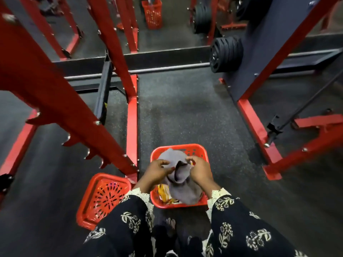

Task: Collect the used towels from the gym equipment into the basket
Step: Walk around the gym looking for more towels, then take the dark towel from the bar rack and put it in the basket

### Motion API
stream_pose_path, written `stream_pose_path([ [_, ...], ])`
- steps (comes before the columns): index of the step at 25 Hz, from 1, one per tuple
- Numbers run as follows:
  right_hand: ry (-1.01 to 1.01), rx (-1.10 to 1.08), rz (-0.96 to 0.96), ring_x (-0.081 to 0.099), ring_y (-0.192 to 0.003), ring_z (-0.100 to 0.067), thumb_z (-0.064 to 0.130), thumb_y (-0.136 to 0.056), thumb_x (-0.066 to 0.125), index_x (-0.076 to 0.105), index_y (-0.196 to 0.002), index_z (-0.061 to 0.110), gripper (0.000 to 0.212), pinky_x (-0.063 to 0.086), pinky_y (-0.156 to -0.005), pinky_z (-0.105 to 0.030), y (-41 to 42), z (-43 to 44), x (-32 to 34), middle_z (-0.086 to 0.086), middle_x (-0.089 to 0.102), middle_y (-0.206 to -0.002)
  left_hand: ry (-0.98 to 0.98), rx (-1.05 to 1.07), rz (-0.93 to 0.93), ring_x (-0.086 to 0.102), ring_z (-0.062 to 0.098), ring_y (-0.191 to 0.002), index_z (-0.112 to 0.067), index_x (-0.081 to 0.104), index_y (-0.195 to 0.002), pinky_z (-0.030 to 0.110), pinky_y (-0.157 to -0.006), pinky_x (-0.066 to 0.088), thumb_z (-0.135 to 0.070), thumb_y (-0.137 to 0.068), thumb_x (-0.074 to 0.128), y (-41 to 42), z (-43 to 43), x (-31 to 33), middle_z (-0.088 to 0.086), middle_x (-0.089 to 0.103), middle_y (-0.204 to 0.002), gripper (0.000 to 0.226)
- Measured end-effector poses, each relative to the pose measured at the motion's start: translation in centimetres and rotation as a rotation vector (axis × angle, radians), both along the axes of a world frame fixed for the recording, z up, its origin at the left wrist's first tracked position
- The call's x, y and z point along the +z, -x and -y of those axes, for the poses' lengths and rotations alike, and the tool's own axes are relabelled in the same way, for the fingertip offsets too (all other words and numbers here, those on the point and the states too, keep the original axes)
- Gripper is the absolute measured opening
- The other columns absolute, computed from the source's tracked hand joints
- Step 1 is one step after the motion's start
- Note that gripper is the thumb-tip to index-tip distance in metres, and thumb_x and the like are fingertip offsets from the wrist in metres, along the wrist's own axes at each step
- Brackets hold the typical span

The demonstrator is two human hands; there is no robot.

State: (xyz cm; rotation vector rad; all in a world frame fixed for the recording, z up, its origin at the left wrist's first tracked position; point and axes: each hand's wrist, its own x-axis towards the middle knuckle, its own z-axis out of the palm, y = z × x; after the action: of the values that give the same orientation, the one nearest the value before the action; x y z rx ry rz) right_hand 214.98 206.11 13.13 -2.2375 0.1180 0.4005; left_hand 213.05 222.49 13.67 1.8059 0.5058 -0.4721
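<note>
From the head view, both hands, left hand (pixel 157 170) and right hand (pixel 199 170), pinch a grey towel (pixel 179 179) directly above the red basket (pixel 203 152) on the floor, which already holds a yellow-patterned cloth (pixel 163 191). Collection looks partly done; this towel is not yet released, its long axis running away from the person, sagging in the middle

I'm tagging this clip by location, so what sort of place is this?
Most likely a gym's weight area: stacked black weight plates hang on a peg, red steel rack frames stand on dark speckled rubber flooring, and both hands hold a grey towel.
</note>
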Motion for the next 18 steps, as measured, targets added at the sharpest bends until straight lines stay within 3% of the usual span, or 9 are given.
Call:
stream_pose_path([
  [2,0.046,-0.08,-0.054,0.064,-0.11,-0.024,0.001,-0.084,0.055,0.07,-0.114,0.016,0.037,0.04,-0.09,-0.024,-0.8,0.3,-1.1,-0.007,0.071,-0.117,-0.074,0.005,-0.049,0.054,0.015,-0.072,-0.012,0.062,-0.117,0.023,-0.05,0.039,-0.014,-0.087,0.068,-1.5,-0.6,-1.2,0.011,0.064,-0.098,0.031],
  [5,0.07,-0.156,-0.123,0.062,-0.115,-0.026,0.008,-0.089,0.057,0.068,-0.119,0.014,0.032,0.043,-0.095,-0.028,-1.7,0.5,-2.1,-0.009,0.069,-0.121,-0.052,0.034,-0.043,0.051,0.017,-0.077,-0.002,0.064,-0.116,0.025,-0.056,0.037,-0.008,-0.089,0.064,-3.2,-0.9,-2.1,0.013,0.063,-0.092,0.028],
  [9,0.048,-0.263,-0.146,0.062,-0.113,-0.027,0.012,-0.091,0.057,0.067,-0.119,0.013,0.03,0.044,-0.092,-0.028,-2.2,0.2,-2.5,-0.011,0.069,-0.12,-0.023,-0.042,-0.079,0.048,0.013,-0.063,-0.011,0.067,-0.105,0.016,-0.042,0.035,-0.009,-0.091,0.061,-5.1,-1.2,-2.6,0.005,0.06,-0.079,0.016],
  [11,0.029,-0.296,-0.142,0.063,-0.111,-0.025,0.012,-0.09,0.058,0.068,-0.117,0.013,0.029,0.042,-0.089,-0.024,-2.1,0.2,-2.7,-0.009,0.07,-0.119,-0.011,-0.076,-0.09,0.046,0.012,-0.06,-0.017,0.067,-0.104,0.017,-0.043,0.033,-0.01,-0.092,0.059,-5.7,-0.9,-2.6,0.003,0.058,-0.073,0.015],
  [14,-0.095,-0.434,-0.134,0.065,-0.101,-0.017,0.009,-0.088,0.059,0.07,-0.112,0.012,0.026,0.037,-0.077,-0.012,-1.9,0.7,-2.4,-0.007,0.072,-0.113,0.015,-0.101,-0.082,0.045,0.01,-0.053,-0.01,0.063,-0.111,0.016,-0.04,0.033,-0.009,-0.093,0.059,-6.4,0.5,-1.8,0.002,0.057,-0.076,0.019],
  [15,-0.158,-0.5,-0.131,0.065,-0.096,-0.015,0.008,-0.088,0.06,0.071,-0.11,0.012,0.026,0.04,-0.08,-0.012,-1.8,1.1,-1.9,-0.007,0.072,-0.111,0.036,-0.111,-0.067,0.047,0.007,-0.05,-0.009,0.062,-0.113,0.016,-0.04,0.035,-0.008,-0.092,0.059,-6.5,1.3,-1.3,0.001,0.058,-0.078,0.021],
  [18,-0.372,-0.722,-0.105,0.068,-0.096,-0.02,0.008,-0.087,0.059,0.071,-0.105,0.017,0.023,0.052,-0.096,-0.037,-0.5,3.5,0.0,-0.005,0.074,-0.102,0.09,-0.195,-0.003,0.05,0.007,-0.052,-0.012,0.062,-0.11,0.012,-0.038,0.037,-0.008,-0.094,0.056,-6.5,4.8,1.2,0.0,0.058,-0.072,0.018],
])
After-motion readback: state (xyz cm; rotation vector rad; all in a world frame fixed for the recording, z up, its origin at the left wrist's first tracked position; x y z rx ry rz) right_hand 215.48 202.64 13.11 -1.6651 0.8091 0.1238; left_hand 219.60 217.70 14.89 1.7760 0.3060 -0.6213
